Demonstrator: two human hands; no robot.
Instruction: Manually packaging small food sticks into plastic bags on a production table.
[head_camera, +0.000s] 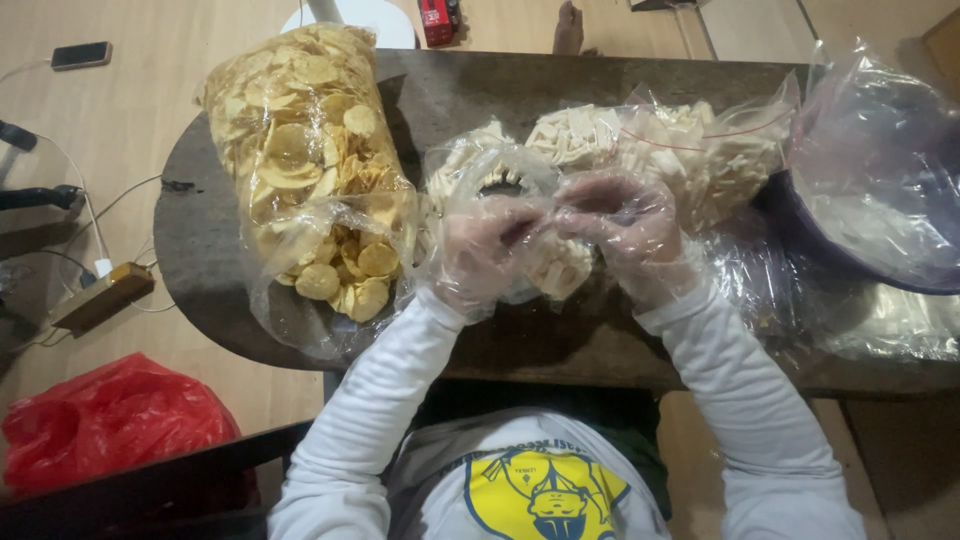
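Observation:
Both my hands wear thin clear plastic gloves over a dark wooden table (200, 230). My left hand (487, 250) and my right hand (625, 235) together pinch the mouth of a small clear bag of pale stick-shaped crackers (555, 265) held between them. Behind it lie more filled small bags of pale crackers (580, 135). A large clear sack of round yellow chips (300, 160) lies open at my left, its mouth toward me.
A big plastic-lined dark tub (880, 180) stands at the right. Loose clear plastic (880, 320) covers the table's right part. On the floor are a red plastic bag (110, 415), a power strip with cables (100, 295), a phone (80, 54) and a person's foot (568, 28).

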